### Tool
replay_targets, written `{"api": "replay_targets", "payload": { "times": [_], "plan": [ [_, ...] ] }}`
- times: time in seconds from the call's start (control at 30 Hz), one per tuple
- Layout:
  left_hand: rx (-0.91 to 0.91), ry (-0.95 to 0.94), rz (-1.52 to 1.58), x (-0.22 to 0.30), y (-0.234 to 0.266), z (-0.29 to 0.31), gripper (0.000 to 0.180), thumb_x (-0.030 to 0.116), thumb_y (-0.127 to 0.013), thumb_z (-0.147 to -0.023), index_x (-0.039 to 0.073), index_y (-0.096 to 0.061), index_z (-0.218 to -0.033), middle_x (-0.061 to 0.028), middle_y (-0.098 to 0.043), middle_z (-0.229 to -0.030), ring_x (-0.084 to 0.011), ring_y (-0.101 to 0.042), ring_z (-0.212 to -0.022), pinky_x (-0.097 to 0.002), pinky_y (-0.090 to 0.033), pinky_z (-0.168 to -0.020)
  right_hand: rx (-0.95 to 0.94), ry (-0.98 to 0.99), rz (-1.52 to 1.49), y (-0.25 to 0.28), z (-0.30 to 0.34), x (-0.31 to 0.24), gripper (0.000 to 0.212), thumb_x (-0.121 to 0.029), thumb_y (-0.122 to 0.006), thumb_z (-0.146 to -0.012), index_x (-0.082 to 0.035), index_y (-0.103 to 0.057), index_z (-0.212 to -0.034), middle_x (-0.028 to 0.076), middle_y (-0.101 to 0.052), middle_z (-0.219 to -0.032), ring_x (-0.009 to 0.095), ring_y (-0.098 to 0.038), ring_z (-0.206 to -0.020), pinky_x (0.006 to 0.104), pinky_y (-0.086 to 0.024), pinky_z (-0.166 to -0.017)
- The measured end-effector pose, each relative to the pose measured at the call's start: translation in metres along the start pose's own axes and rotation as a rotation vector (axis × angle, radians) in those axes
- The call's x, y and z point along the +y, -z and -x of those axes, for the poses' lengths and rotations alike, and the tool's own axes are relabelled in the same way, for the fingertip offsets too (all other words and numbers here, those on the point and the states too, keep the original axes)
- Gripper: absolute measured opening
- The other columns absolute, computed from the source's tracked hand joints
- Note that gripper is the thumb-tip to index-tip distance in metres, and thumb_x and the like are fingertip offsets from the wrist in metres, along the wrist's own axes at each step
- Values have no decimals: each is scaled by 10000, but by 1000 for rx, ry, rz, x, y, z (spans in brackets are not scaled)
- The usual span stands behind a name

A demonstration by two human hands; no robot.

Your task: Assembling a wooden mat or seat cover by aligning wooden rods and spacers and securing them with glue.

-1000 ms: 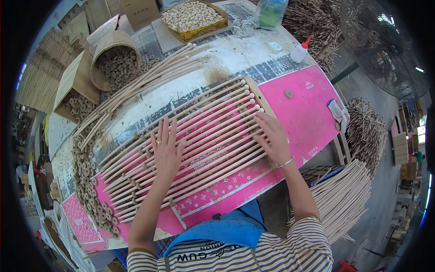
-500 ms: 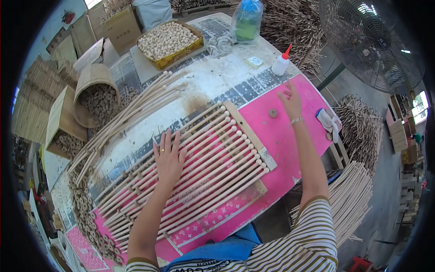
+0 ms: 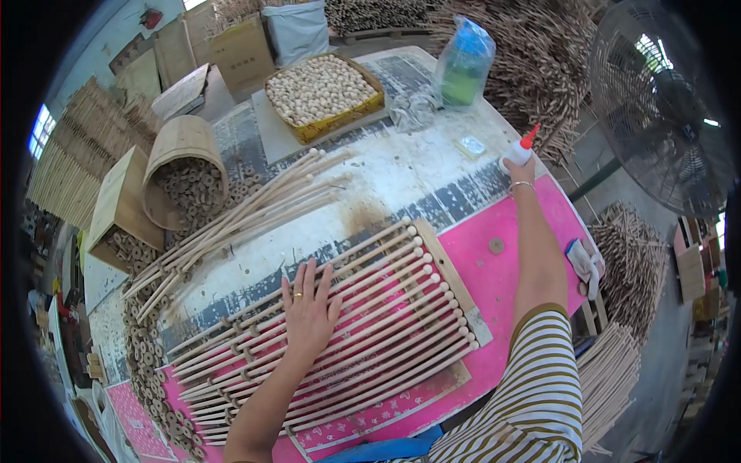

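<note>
My left hand (image 3: 310, 315) lies with its fingers spread across a row of wooden sticks (image 3: 363, 337), several of them side by side. Small round balls (image 3: 444, 287) cap their right ends, next to a wooden strip (image 3: 448, 270). Wooden rings (image 3: 233, 349) sit around some sticks toward the left ends. At the far right of the table, my right hand (image 3: 517, 171) is closed around a white squeeze bottle (image 3: 520, 152) with a red pointed nozzle, which stands upright. The fingers on the bottle's far side are partly hidden.
A yellow basket (image 3: 340, 122) of balls stands at the back. Left of the sticks lie a tipped wooden tub (image 3: 187, 131) and a box (image 3: 116, 202) spilling rings. Loose sticks (image 3: 255, 207) lie between. A glove (image 3: 584, 268) rests at the right edge; a large fan (image 3: 664, 108) stands beyond.
My right hand has reached forward from above the pink sheet and closed around the squeeze bottle. My left hand stays on the sticks. The whole view has shifted somewhat.
</note>
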State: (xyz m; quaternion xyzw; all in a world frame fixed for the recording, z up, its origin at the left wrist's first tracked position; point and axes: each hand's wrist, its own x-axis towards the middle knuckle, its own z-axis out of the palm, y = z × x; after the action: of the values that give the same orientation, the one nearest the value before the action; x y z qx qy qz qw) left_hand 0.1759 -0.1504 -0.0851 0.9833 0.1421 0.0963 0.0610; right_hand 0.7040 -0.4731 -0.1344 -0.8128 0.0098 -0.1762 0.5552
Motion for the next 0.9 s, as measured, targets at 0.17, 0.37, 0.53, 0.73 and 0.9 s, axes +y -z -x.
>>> {"api": "replay_targets", "payload": {
  "times": [0.17, 0.37, 0.53, 0.73, 0.9],
  "plan": [
    [9, 30, -12, -7, 7, 4, 632, 385, -562, -1001, 175, -405, -1576, -140, -353, -1622, -326, -311, -1506, -585, -145, -1247, -310, -2, -546, 0, 75, -146, 560, -136, -825, -842, -37, -548, -1318, 72, -679, -1151, 191, -680, -1030, 328, -575, -843],
    [49, -1, 18, -10, -8, 6, 605, 361, -534, -1019, 167, -405, -1578, -162, -363, -1616, -342, -324, -1500, -591, -151, -1245, -523, 381, -534, 116, 148, -326, 546, -189, -797, -901, -26, -560, -1365, 41, -667, -1208, 133, -647, -1083, 314, -538, -919],
    [95, -27, 52, -11, -15, 8, 581, 376, -521, -1027, 161, -432, -1560, -169, -398, -1594, -349, -349, -1485, -598, -155, -1243, -603, 520, -564, 235, 199, -406, 628, -237, -817, -886, -26, -542, -1409, 48, -673, -1223, 141, -650, -1105, 331, -530, -965],
    [66, -38, 62, -20, -28, 4, 615, 410, -497, -1035, 155, -386, -1583, -181, -378, -1608, -370, -332, -1494, -635, -135, -1232, -676, 631, -496, 327, 257, -447, 833, -351, -886, -802, -15, -502, -1460, 72, -650, -1317, 169, -628, -1219, 357, -517, -1045],
    [11, -64, 169, -8, 10, -2, 797, 487, -522, -1024, 150, -164, -1651, -206, -303, -1649, -394, -298, -1518, -661, -198, -1194, -675, 652, -490, 338, 282, -454, 876, -330, -888, -801, -19, -426, -1478, 85, -621, -1338, 184, -619, -1225, 374, -518, -1045]
  ]
}}
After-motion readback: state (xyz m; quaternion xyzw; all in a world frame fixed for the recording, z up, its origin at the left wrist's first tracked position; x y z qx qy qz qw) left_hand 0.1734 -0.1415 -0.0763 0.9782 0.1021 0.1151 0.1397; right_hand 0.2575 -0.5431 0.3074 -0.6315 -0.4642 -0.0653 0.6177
